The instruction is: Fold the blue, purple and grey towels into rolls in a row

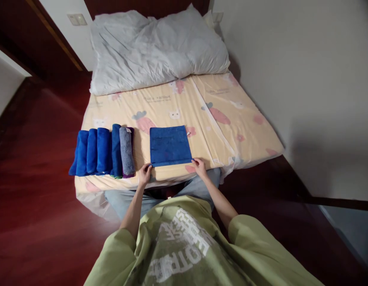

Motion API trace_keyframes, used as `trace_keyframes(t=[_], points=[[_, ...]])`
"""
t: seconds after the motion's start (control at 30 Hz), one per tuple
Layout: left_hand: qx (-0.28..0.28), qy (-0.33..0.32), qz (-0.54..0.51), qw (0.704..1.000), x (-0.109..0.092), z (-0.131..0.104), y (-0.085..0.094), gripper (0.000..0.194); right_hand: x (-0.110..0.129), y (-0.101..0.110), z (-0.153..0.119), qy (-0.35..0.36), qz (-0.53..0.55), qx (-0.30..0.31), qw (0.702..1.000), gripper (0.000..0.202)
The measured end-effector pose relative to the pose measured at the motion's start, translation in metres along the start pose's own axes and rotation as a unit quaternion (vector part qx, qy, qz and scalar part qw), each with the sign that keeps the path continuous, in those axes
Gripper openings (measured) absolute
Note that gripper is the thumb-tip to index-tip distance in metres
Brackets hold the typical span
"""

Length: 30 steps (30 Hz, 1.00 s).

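Note:
A blue towel lies flat on the bed in front of me, a near-square with a narrow fold along its near edge. My left hand pinches its near left corner. At the near right corner, my right hand holds the same edge between thumb and fingers. To the left stands a row of rolled towels: several blue rolls, a darker blue one with a green edge, and a grey roll resting against a purple one.
The bed has a yellow sheet printed with carrots and rabbits. Large white pillows fill its far end. A pale wall rises on the right, and dark red floor runs along the left. My legs are at the bed's near edge.

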<state>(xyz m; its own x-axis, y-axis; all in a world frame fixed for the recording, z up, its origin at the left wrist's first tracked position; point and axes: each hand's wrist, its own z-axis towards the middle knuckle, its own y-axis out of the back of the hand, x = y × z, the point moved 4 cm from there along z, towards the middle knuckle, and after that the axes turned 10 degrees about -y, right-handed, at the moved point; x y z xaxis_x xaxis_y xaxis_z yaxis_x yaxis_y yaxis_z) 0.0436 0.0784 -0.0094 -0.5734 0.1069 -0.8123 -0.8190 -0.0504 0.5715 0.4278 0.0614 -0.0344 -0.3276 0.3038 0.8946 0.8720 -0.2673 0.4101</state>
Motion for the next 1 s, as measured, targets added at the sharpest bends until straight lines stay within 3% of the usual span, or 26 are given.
trace_keyframes(t=[0.57, 0.73, 1.0], points=[[-0.039, -0.007, 0.028, 0.999, -0.002, 0.007, -0.002, 0.035, -0.006, -0.001, 0.006, -0.003, -0.028, -0.002, 1.000, 0.060], [-0.066, -0.001, 0.021, 0.998, 0.002, 0.010, -0.005, 0.030, -0.009, -0.004, 0.008, -0.001, -0.016, -0.014, 1.000, 0.061], [-0.058, 0.014, 0.022, 0.998, 0.004, 0.010, -0.004, 0.029, -0.012, -0.005, 0.009, -0.007, -0.009, -0.027, 1.000, 0.058]])
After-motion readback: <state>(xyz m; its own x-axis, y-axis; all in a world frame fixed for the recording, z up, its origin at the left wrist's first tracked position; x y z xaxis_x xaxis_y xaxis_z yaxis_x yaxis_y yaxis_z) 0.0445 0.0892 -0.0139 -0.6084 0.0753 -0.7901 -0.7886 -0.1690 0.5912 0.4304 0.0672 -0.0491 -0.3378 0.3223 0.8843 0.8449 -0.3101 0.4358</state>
